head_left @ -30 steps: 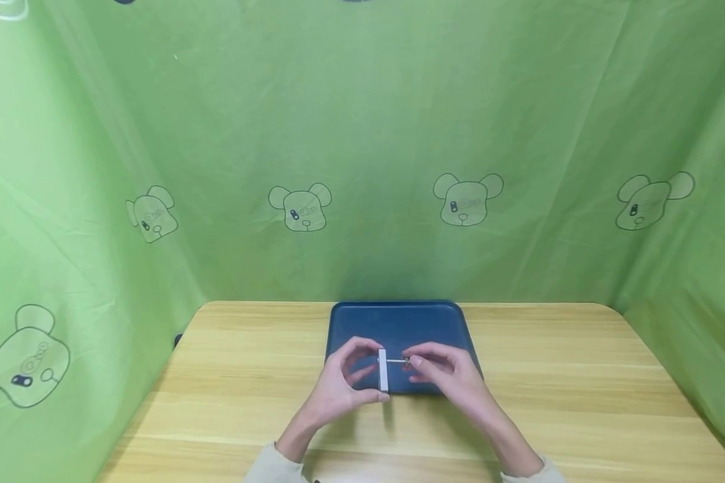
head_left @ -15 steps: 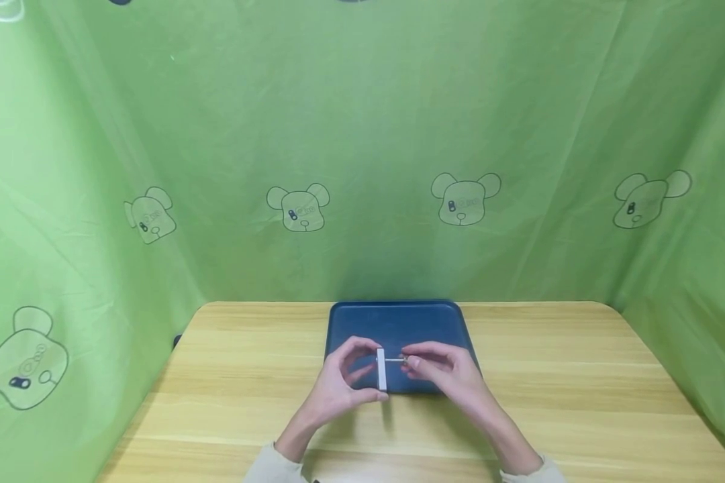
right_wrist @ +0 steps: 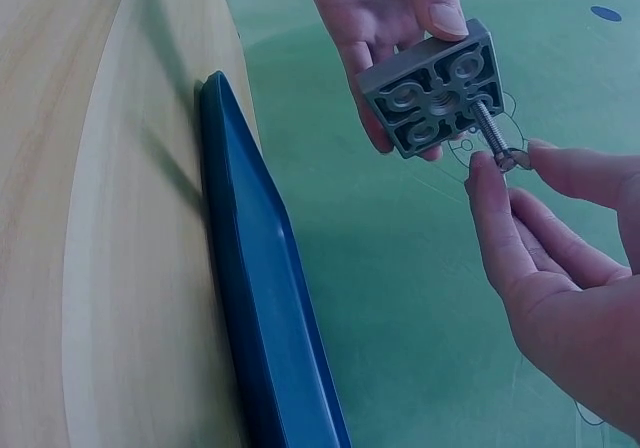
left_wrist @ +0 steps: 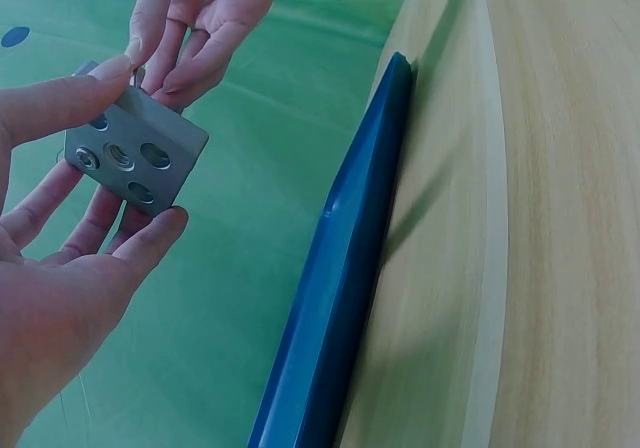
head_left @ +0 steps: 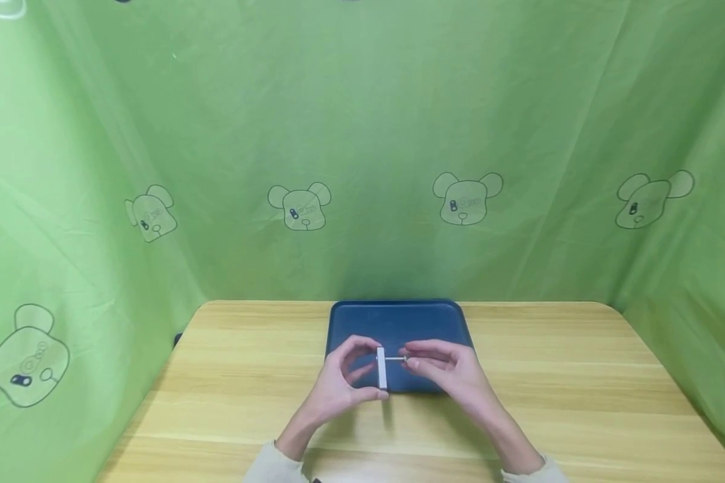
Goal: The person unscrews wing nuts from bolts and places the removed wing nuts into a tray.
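Note:
My left hand grips a grey square plate by its edges, thumb on one side and fingers on the other. In the left wrist view its flat face has several round holes, and a screw's end fills the one nearest the corner. The right wrist view has its other, recessed face, where a threaded screw stands out of a corner hole. My right hand pinches that screw's outer end between thumb and fingertips. Both hands hold the pieces up in front of the blue tray, the plate upright and the screw roughly level.
A blue tray lies at the back middle of the wooden table, its near rim partly behind my hands. A green curtain with bear-head prints encloses the table at the back and sides.
The left hand and plate stay almost in place. My right thumb and fingers have shifted slightly at the screw's end, still pinching it.

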`<state>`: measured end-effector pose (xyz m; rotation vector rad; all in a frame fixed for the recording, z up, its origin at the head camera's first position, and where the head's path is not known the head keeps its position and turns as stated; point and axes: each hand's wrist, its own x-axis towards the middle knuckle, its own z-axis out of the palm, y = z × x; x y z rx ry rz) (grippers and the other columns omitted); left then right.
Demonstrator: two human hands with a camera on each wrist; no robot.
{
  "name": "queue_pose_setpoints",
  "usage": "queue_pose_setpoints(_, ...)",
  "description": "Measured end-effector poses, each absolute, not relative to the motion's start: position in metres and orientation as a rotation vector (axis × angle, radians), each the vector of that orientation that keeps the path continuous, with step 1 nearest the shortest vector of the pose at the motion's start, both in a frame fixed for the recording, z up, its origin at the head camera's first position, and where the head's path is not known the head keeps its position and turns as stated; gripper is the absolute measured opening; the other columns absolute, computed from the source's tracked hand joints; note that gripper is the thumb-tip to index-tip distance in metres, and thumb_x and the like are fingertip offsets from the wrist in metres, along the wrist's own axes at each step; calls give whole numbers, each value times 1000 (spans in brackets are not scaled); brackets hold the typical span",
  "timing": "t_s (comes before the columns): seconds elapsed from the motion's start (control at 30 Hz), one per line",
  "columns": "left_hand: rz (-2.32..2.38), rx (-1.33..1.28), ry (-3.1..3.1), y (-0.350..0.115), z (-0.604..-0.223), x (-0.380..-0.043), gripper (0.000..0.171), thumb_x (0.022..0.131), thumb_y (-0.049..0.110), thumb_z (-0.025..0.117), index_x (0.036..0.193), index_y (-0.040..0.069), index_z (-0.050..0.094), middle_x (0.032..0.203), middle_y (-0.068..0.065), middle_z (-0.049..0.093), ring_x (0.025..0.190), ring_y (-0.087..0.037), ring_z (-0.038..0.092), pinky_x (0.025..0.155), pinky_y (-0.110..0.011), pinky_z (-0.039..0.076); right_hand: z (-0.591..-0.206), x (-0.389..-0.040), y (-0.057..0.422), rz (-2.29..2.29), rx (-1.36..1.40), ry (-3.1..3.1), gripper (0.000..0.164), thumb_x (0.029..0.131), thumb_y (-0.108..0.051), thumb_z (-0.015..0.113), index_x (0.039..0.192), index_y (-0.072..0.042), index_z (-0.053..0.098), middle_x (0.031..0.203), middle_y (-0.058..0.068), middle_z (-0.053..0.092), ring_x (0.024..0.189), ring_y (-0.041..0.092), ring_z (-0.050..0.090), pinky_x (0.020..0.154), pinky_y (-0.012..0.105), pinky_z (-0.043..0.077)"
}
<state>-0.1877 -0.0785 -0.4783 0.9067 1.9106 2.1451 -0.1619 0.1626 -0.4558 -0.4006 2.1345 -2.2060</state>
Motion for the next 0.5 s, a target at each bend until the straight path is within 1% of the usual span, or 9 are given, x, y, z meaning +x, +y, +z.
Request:
queue_pose_setpoints(0.17, 2146, 919, 1896, -79, -478, -189, 69, 70, -11, 86, 131, -1, 54, 133, -23, 53, 129, -28, 55, 114, -42, 48, -454, -162, 162, -2204, -371, 2135, 44, 91, -4, 76, 128, 15, 60, 122, 26, 69, 105, 28, 73, 95, 36, 60)
queue_pose_setpoints(0.23, 2146, 918, 1896, -79, -478, -189, 70, 69, -12, 86, 131, -1, 54, 134, -24, 53, 129, -28, 55, 114, -42, 48, -454, -162, 162, -2201, -353, 2137, 45, 90, -4, 77, 128, 14, 61, 122, 26, 69, 105, 28, 73, 95, 36, 60)
queue_pose_setpoints(0.33, 2146, 913, 1897, -79, -478, -188, 70, 69, -12, 86, 130, 1, 55, 133, -20, 54, 129, -28, 55, 114, -43, 48, -454, -161, 162, -2189, -316, 2146, 48, 89, -5, 79, 129, 14, 60, 120, 26, 70, 103, 30, 74, 94, 36, 61)
queue_pose_setpoints(0.43, 2149, 917, 1896, -79, -478, -188, 69, 69, -12, 86, 130, 2, 56, 132, -17, 55, 131, -36, 53, 114, -43, 47, -454, -161, 162, -2181, -291, 2154, 49, 88, -6, 80, 129, 13, 61, 118, 26, 70, 102, 30, 74, 93, 36, 62)
queue_pose_setpoints(0.5, 2150, 926, 1892, -79, -478, -189, 69, 69, -12, 86, 129, 2, 56, 132, -20, 55, 131, -43, 51, 114, -43, 47, -454, -161, 162, -2187, -284, 2153, 47, 88, -5, 80, 128, 12, 62, 117, 26, 70, 102, 31, 74, 93, 36, 62)
